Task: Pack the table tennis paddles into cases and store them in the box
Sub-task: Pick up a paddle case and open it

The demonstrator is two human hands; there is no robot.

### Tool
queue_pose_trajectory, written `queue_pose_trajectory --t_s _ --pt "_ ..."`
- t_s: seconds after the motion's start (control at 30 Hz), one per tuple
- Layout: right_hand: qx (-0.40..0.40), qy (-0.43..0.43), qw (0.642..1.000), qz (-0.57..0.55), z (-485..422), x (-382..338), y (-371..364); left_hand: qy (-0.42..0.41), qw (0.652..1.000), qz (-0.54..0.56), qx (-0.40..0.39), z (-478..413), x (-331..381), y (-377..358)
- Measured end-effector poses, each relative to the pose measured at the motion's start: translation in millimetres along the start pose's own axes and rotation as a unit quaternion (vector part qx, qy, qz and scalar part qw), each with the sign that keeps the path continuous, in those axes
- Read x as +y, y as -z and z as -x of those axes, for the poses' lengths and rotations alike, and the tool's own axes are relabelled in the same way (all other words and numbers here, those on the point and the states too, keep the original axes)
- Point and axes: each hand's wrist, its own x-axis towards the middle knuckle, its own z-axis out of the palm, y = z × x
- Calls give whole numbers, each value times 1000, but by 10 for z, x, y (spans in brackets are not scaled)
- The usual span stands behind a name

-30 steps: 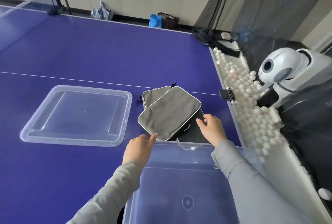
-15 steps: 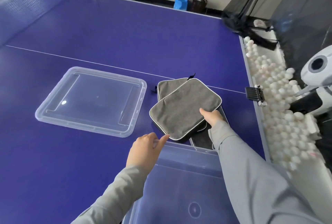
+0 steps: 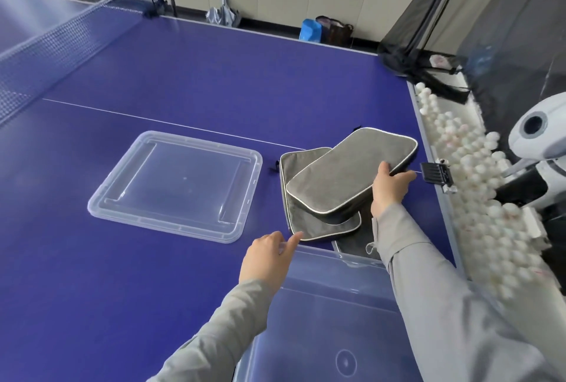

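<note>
**Top case gripped, box open below the hands**

The right hand (image 3: 390,185) is closed on the near right edge of the top grey case (image 3: 349,173), thumb on its upper face and fingers under it, with the far end of the case tilted up. Beneath and to the left of that hand lies a second grey case (image 3: 298,216), flat on the blue bench (image 3: 214,75), and a third, darker case (image 3: 352,245) shows partly under the right wrist; whether paddles are inside any of them cannot be told.

The left hand (image 3: 266,259) is loosely open and holds nothing, its fingertips at the far left corner of the clear plastic box (image 3: 321,262), close to the near corner of the second case. The box sits directly below both forearms, and the part of its interior in view holds nothing. Its clear lid (image 3: 177,185) lies flat on the bench to the left of the left hand, apart from the cases.

Beyond the right hand, off the bench edge, a trough (image 3: 471,112) is heaped with white balls (image 3: 477,185), beside a white ball machine (image 3: 539,136).
</note>
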Motion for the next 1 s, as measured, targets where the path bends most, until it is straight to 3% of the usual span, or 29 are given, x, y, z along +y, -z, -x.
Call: queue_pose_trajectory --t_s 0.13,0.23,0.33,0.63,0.9,1.0 --pt "-19 -2 986 -165 213 -353 204 56 977 208 6 -7 -43 94" --pt "-67 16 979 -194 541 -521 334 117 933 339 16 -121 -141 424" --pt "-133 41 969 -203 1030 -603 346 107 897 428 -12 -318 -313 1001" --pt "-276 59 952 -116 3020 -363 -782 -34 909 377 -176 -578 -1370 2910" --pt "-333 93 938 -31 4752 -101 -1842 -111 925 353 -84 -440 -2864 4132" --pt "-282 182 939 72 5071 -234 -2034 -132 943 300 -60 -409 -3233 4406"
